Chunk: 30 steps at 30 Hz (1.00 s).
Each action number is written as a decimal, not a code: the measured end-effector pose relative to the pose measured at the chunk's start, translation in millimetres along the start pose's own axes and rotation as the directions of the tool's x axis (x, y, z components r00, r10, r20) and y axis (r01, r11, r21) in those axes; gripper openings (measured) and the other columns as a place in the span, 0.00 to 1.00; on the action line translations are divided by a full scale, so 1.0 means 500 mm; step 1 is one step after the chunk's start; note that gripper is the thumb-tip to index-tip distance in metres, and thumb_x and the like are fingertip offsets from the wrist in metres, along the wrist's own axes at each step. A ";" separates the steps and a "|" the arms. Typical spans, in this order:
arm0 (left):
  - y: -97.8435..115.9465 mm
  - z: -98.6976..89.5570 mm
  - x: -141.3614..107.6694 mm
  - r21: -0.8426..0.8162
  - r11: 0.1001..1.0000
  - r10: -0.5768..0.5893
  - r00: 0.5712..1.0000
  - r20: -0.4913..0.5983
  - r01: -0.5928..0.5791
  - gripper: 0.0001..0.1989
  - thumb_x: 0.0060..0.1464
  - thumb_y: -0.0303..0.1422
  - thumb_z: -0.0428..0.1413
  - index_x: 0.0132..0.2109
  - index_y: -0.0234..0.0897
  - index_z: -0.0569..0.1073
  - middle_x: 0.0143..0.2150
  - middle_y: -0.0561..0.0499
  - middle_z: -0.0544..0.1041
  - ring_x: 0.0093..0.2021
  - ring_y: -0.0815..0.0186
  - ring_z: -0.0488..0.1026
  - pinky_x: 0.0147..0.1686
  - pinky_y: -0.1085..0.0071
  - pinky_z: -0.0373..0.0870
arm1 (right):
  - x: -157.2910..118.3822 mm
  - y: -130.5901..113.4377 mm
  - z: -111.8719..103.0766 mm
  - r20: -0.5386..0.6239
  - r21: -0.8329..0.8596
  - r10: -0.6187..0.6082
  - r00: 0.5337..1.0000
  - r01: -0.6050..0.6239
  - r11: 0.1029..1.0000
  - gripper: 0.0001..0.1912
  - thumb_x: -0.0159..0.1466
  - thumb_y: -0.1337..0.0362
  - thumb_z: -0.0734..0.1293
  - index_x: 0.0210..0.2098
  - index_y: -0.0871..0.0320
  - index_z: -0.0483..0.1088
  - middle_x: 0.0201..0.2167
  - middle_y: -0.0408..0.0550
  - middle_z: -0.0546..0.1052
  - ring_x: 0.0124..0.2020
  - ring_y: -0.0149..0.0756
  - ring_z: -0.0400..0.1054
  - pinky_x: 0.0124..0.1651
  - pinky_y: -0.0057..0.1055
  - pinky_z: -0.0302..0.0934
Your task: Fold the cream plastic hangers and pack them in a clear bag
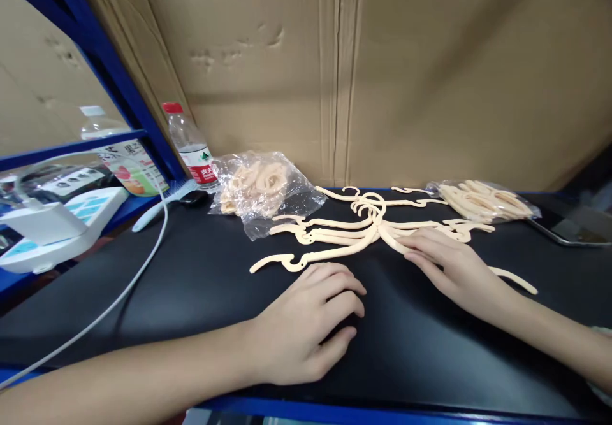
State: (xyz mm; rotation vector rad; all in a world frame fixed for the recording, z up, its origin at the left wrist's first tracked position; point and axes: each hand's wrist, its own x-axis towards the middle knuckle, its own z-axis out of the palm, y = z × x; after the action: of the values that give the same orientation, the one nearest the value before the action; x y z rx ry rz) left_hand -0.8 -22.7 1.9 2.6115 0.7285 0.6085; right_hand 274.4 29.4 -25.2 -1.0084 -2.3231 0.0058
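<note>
Several cream folding plastic hangers lie overlapped in the middle of the black tabletop, their hooks bunched together. The nearest hanger (342,252) spreads in a wide V, and my right hand (447,266) pinches its right arm between thumb and fingers. Part of that arm is hidden behind the hand, with its tip showing beyond the wrist. My left hand (313,323) rests just in front of the hanger's left arm, fingers apart and loosely bent, holding nothing. Behind the nearest one, more hangers (335,236) are stacked with their arms spread.
A clear plastic bag of cream pieces (261,186) sits at the back left, another bag (480,201) at the back right beside a dark phone-like device (568,221). A red-capped bottle (189,148), a brush (165,205) and a white cable (138,278) are at left. Cardboard (430,81) stands behind.
</note>
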 end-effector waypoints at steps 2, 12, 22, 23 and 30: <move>-0.005 0.001 -0.001 0.070 0.998 -0.008 1.000 -0.016 0.009 0.10 0.55 0.25 0.53 0.44 0.36 0.71 0.52 0.41 0.72 0.57 0.54 0.63 0.58 0.60 0.58 | -0.001 0.001 0.002 0.008 -0.005 0.000 1.000 0.000 1.000 0.10 0.69 0.67 0.57 0.43 0.57 0.70 0.38 0.52 0.75 0.41 0.42 0.69 0.43 0.38 0.66; -0.016 0.008 0.000 0.221 0.966 -0.131 0.991 -0.016 0.131 0.20 0.61 0.39 0.51 0.57 0.35 0.68 0.60 0.36 0.67 0.64 0.45 0.57 0.62 0.47 0.49 | 0.019 0.021 0.018 0.050 -0.071 0.015 0.999 -0.011 0.997 0.11 0.67 0.69 0.58 0.40 0.56 0.72 0.36 0.52 0.74 0.39 0.43 0.68 0.43 0.42 0.66; -0.060 -0.060 0.025 0.442 0.871 -0.099 0.958 -0.271 0.215 0.16 0.58 0.34 0.53 0.53 0.42 0.70 0.58 0.42 0.69 0.61 0.49 0.61 0.61 0.51 0.50 | 0.019 0.030 0.014 0.024 -0.136 0.013 1.000 -0.010 0.991 0.10 0.66 0.71 0.59 0.43 0.58 0.70 0.38 0.53 0.73 0.40 0.44 0.66 0.43 0.44 0.64; -0.078 -0.082 0.027 0.478 0.832 -0.102 0.924 -0.369 0.282 0.16 0.57 0.34 0.54 0.53 0.41 0.70 0.58 0.41 0.68 0.61 0.47 0.60 0.61 0.50 0.51 | 0.018 0.029 0.013 0.024 -0.139 0.008 1.000 -0.004 0.990 0.10 0.66 0.71 0.58 0.42 0.58 0.70 0.37 0.53 0.73 0.39 0.44 0.66 0.42 0.43 0.64; -0.206 -0.175 0.008 0.373 0.669 -0.271 0.678 -0.683 0.643 0.25 0.51 0.46 0.57 0.52 0.39 0.67 0.56 0.39 0.61 0.60 0.46 0.59 0.57 0.50 0.59 | 0.011 0.018 0.000 0.019 -0.140 0.023 1.000 -0.020 0.990 0.07 0.61 0.73 0.61 0.35 0.57 0.67 0.34 0.50 0.73 0.38 0.43 0.65 0.42 0.41 0.61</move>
State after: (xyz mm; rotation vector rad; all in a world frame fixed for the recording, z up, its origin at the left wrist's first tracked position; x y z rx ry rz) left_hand -82.0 81.5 30.8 2.5071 2.0491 1.1728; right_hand 277.3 39.5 -24.0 -1.1070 -2.3575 -0.1402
